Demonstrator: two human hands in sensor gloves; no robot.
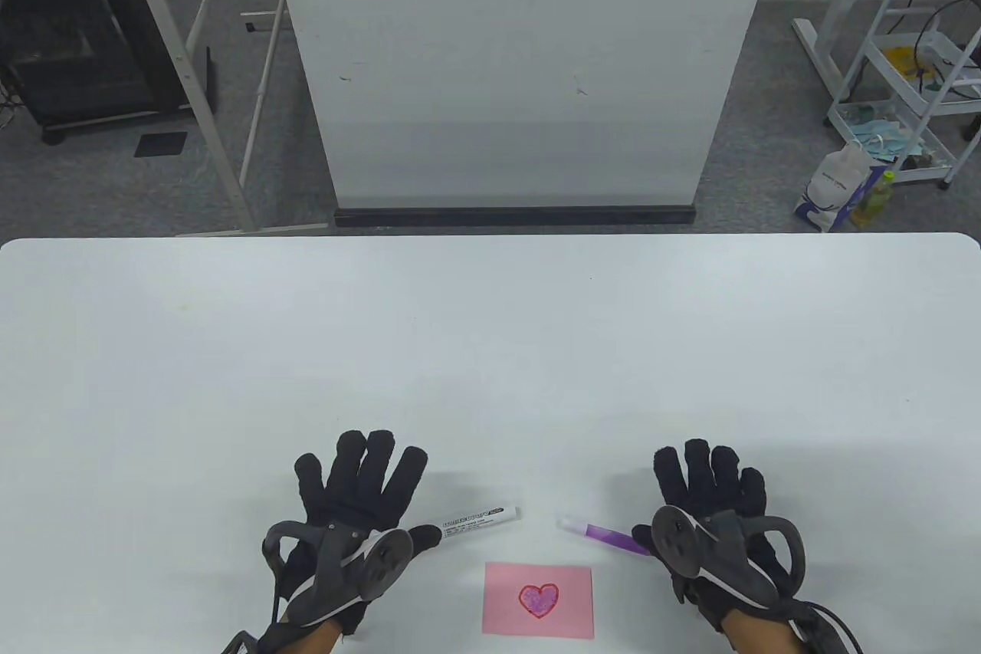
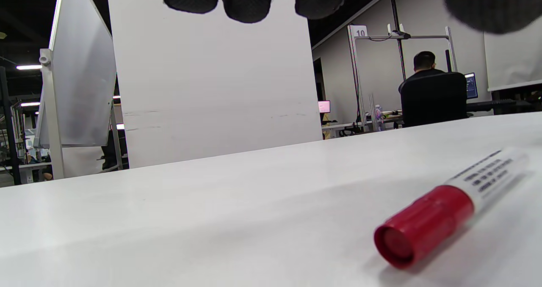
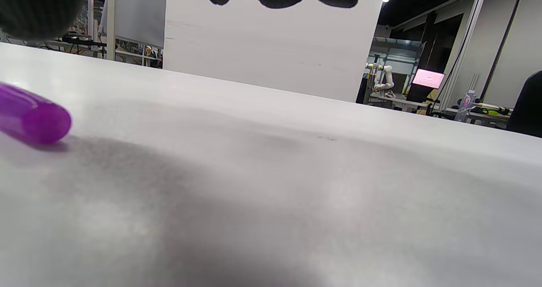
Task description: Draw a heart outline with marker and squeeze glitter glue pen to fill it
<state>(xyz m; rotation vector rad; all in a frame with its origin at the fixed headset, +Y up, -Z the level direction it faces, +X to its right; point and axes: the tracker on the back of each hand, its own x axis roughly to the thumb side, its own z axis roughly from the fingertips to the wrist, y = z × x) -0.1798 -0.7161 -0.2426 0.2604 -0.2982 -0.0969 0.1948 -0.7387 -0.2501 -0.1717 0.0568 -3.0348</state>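
Only the left wrist view shows the marker [image 2: 440, 211] has a red cap.

Far half of surface [image 1: 490, 332] open, wide passage between hands and far edge. Near edge crowded: marker [image 1: 479, 517], glitter glue pen [image 1: 605, 535], pink card [image 1: 539, 599] between both hands. White board [image 1: 521, 64] blocks beyond surface.

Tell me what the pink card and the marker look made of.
Pink card: looks like matte paper or thin card, lying flat with no glare. Marker: likely smooth plastic, with a glossy red cap and a white printed barrel showing soft highlights.
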